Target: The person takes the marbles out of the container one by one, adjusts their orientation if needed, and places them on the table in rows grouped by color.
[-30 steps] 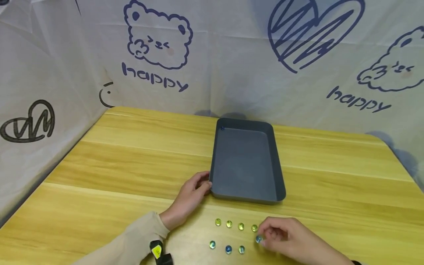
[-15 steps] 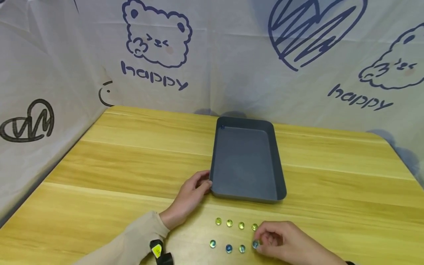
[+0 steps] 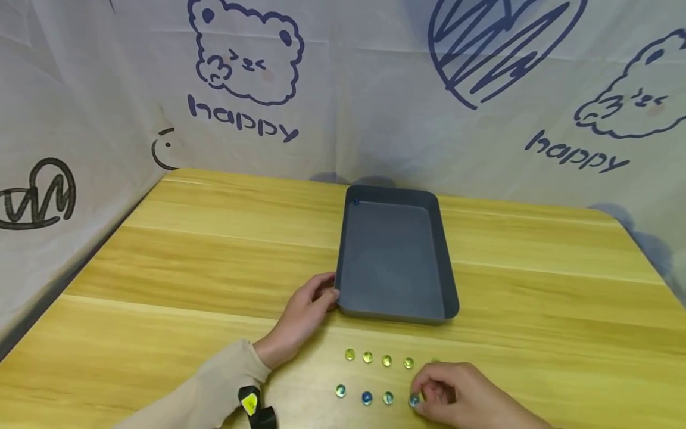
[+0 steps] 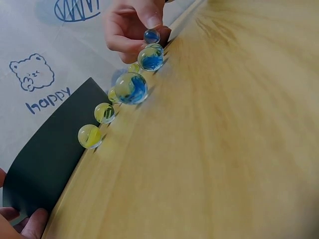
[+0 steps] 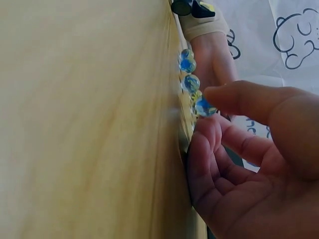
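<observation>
In the head view my right hand (image 3: pixel 455 390) pinches a blue marble (image 3: pixel 414 400) between thumb and forefinger, at the right end of a row of blue marbles (image 3: pixel 367 398). The right wrist view shows the pinched marble (image 5: pixel 205 106) close up, at the fingertips. Behind that row lies a row of yellow marbles (image 3: pixel 387 360); the rightmost is partly hidden by my right hand. My left hand (image 3: pixel 300 319) rests against the near left corner of a dark grey tray (image 3: pixel 393 268), thumb and fingers touching its outside. One dark blue marble (image 3: pixel 356 202) sits in the tray's far left corner.
The wooden table (image 3: pixel 214 250) reaches back to a white cloth (image 3: pixel 375 101) with drawings on it. A black strap with a yellow label (image 3: pixel 250 403) is on my left wrist, over the beige sleeve (image 3: pixel 198 390).
My right hand has brought the pinched blue marble slightly left and nearer to me, into line with the other blue marbles. The left hand and tray stay put; the head view shifts slightly.
</observation>
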